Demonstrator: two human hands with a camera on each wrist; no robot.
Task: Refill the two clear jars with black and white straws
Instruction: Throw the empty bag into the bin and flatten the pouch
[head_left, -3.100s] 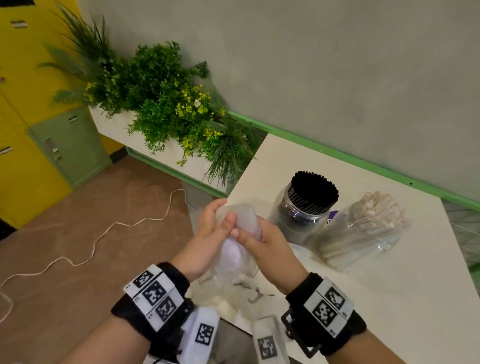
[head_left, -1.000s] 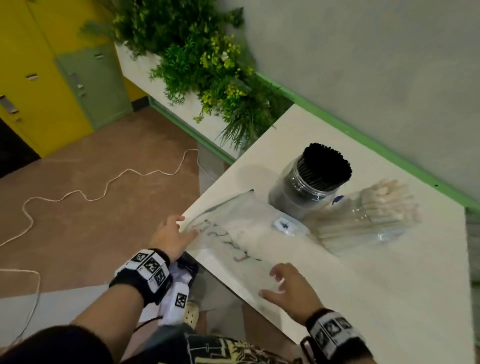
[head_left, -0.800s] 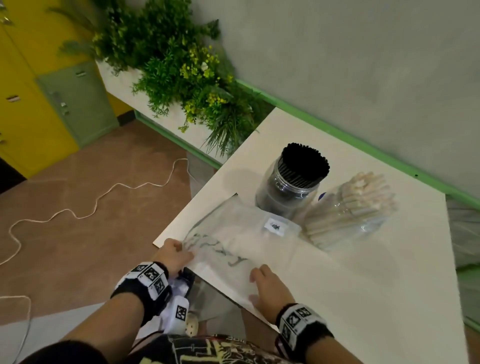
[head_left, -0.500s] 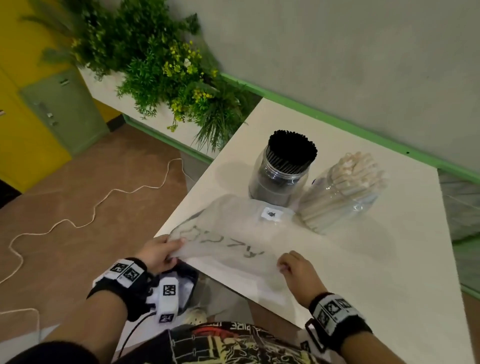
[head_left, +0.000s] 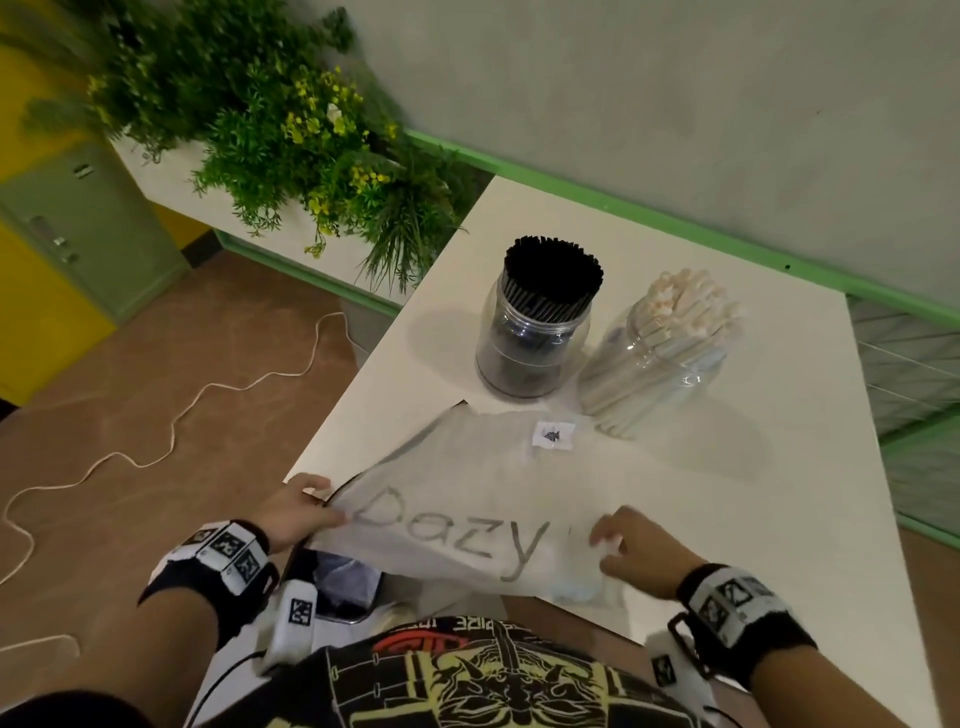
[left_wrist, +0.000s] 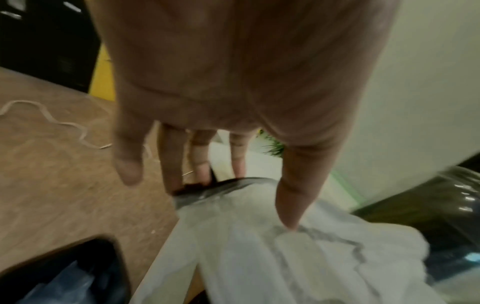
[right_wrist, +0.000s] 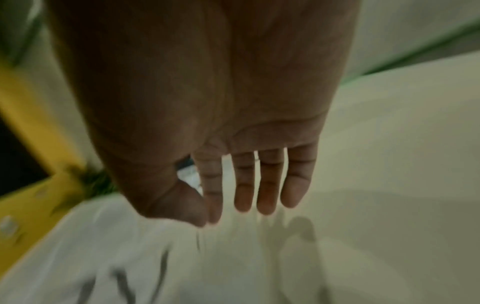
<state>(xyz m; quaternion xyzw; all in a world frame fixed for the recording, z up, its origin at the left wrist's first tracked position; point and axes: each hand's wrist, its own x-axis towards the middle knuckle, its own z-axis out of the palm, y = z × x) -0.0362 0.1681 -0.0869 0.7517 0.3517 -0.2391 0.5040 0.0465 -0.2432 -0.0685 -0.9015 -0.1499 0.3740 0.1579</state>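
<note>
Two clear jars stand at the back of the white table. One jar is packed with black straws; the other jar, to its right, holds white straws that lean right. A translucent plastic bag marked "Dazy" lies flat in front of them, its near edge hanging over the table. My left hand holds its left corner, thumb on top. My right hand pinches the bag's right end between thumb and index finger.
A planter of green plants stands beyond the table's left corner. A white cable snakes over the brown floor. A dark bin sits below the near table edge. Yellow and green cabinets are at far left.
The bag, bunched up between both hands three seconds ago, now lies spread flat. Both hands have moved apart to its two near corners, and its writing has turned to read upright.
</note>
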